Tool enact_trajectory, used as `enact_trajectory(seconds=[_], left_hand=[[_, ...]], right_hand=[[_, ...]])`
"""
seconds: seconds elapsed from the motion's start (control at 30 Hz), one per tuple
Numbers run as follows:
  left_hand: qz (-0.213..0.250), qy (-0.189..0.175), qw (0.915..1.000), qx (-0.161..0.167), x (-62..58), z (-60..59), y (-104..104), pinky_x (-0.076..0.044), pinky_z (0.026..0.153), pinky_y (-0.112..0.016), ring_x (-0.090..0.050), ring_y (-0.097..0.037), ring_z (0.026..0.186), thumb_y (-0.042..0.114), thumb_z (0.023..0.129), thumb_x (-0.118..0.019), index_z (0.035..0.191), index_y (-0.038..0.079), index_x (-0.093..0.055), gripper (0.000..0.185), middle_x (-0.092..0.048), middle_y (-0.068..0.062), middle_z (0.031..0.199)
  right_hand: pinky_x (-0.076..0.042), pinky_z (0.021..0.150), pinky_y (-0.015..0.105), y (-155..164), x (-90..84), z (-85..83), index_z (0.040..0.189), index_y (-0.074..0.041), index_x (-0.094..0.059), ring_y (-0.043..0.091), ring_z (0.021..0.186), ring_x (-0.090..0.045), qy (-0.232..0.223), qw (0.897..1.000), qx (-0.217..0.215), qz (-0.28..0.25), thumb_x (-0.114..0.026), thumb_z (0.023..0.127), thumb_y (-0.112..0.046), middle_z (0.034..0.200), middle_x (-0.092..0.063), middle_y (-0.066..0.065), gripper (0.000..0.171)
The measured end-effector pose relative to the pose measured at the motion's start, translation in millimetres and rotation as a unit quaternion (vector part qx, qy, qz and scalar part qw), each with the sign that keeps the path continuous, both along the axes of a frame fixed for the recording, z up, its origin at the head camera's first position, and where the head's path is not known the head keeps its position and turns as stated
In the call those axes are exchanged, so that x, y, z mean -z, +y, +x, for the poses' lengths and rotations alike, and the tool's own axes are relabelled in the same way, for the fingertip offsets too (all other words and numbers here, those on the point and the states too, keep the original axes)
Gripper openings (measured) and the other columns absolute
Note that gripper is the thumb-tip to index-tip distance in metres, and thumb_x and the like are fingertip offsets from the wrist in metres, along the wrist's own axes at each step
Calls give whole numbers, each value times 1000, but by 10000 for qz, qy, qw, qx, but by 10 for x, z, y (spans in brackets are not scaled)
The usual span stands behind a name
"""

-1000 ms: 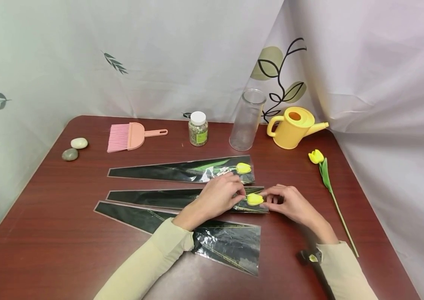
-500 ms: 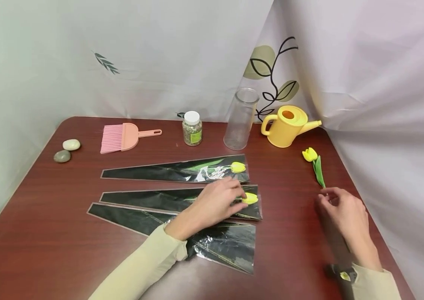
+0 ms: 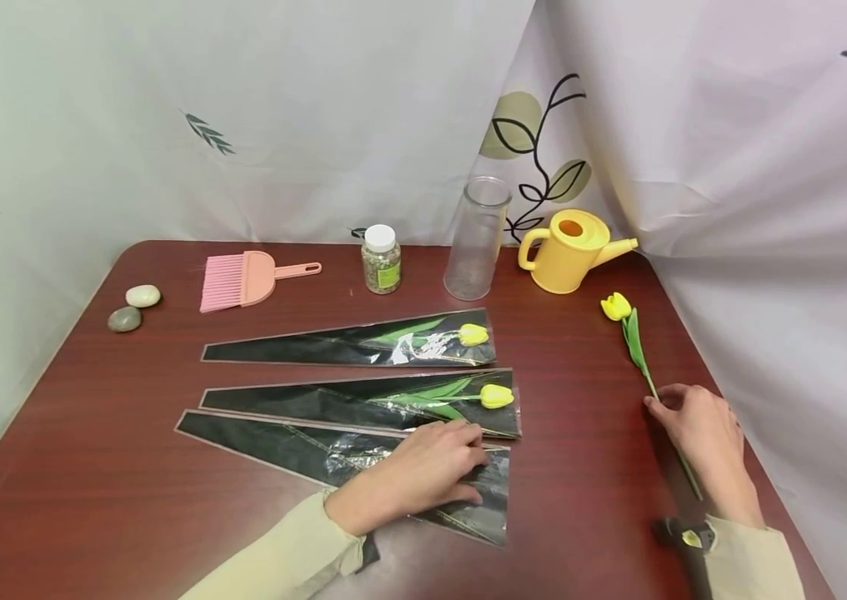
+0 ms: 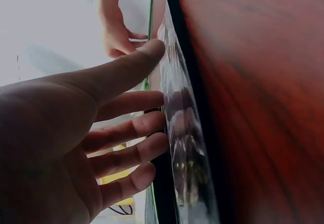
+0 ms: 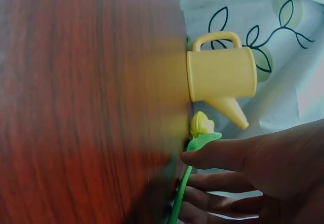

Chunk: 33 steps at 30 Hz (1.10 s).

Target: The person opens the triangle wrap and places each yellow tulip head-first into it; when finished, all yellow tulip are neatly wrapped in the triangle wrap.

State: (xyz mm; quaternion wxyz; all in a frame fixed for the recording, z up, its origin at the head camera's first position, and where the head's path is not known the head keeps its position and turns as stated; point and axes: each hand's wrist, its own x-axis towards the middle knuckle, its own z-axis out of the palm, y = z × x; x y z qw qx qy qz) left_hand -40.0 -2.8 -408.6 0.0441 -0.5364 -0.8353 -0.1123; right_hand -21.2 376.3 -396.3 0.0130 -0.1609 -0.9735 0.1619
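Both hands (image 3: 423,475) near table edge (image 3: 784,492)

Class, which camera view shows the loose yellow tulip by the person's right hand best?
The head view: the loose tulip lies whole on the table, bloom to stem, with the right hand on its stem. The right wrist view shows only bloom, leaf and part of the stem; the left wrist view shows just a sliver of green stem.
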Motion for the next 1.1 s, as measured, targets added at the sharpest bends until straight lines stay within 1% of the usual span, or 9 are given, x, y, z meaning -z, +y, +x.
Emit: enact_trajectory(seconds=[0.2,0.37,0.53,0.67,0.77,0.87,1.0,1.07,1.1], left_hand=[[65,92,9999,99,24,-1,10,-46,67,-25,-50,-10,79,53,75,-78,81,24,-70,31,-50,9,83],[82,318,9991,252,35,12,23,-46,69,-27,-53,-12,77,46,80,-76,74,25,-69,23,-49,9,80],[-22,453,9986,268,7,59,39,-46,68,-26,-53,-11,76,40,91,-67,79,24,-72,21,-53,9,81],[-122,501,9984,237,-17,101,49,-43,61,-25,-52,-11,75,33,95,-64,81,23,-73,20,-56,9,83],[-64,492,9986,176,-13,114,51,-40,57,-23,-50,-10,71,32,93,-66,79,23,-71,17,-55,9,81],[193,339,9992,41,-1,107,49,-39,55,-23,-49,-9,68,31,87,-73,73,24,-68,16,-51,11,77],[482,101,9987,-88,0,90,42,-40,54,-21,-49,-7,67,36,78,-80,65,26,-59,27,-47,14,73],[508,114,9986,-77,-7,91,39,-41,54,-21,-50,-7,67,38,78,-80,65,25,-59,28,-47,14,72],[488,144,9987,-61,-14,95,37,-41,53,-21,-50,-7,66,37,79,-80,66,24,-60,27,-48,13,72]], right_hand=[[-42,62,54,-22,-24,-10,107,-5,-73,53,93,-56,-74,9999,113,30,-68,90,-33,108,-66,25,33],[-43,60,53,-38,-28,-26,101,-6,-74,51,91,-58,74,9999,119,57,-69,89,-29,103,-68,24,27],[-43,56,51,-33,-31,-46,96,-7,-75,50,86,-59,96,9999,71,125,-69,89,-29,96,-69,23,24],[-43,54,50,-40,-59,-85,95,-7,-76,52,84,-59,-8,9999,57,150,-68,89,-30,97,-68,25,25],[-42,54,50,-42,-87,-120,97,-6,-75,52,84,-58,-137,9998,80,130,-68,89,-30,100,-67,28,26],[-42,54,51,-39,-100,-155,97,-6,-75,53,86,-57,-210,9997,114,104,-67,89,-28,102,-66,29,25],[-42,53,51,-32,-92,-197,94,-8,-76,52,87,-58,-170,9997,185,71,-69,88,-27,100,-66,28,21],[-42,53,51,-23,-88,-213,91,-9,-76,52,86,-58,-151,9996,220,50,-70,87,-27,98,-66,28,20],[-42,53,52,-19,-85,-219,90,-9,-76,52,86,-58,-143,9996,234,47,-70,87,-27,96,-66,27,19]])
